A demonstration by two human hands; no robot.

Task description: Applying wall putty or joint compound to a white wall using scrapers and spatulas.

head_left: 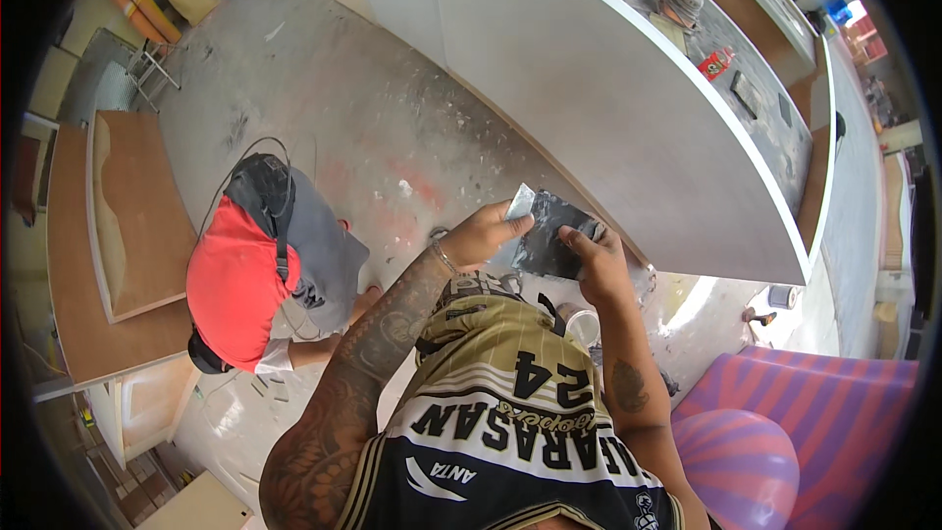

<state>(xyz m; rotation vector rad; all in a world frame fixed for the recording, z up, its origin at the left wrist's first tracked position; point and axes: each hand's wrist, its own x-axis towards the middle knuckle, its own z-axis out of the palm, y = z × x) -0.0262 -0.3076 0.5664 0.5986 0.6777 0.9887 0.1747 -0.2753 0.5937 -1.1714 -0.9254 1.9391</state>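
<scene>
My left hand is closed on a small flat metal scraper, its pale blade pointing up and away from me. My right hand grips a black flat plate with whitish smears, the thumb lying across its face. The scraper is beside the plate's left edge; I cannot tell whether they touch. Both hands are in front of my waist, near the lower edge of a long curved grey-white panel.
A person in a red shirt bends down at my left, beside brown wooden panels. Tools and a red packet lie on the counter behind the curved panel. A bucket stands by my legs; a pink-purple striped cushion is at right.
</scene>
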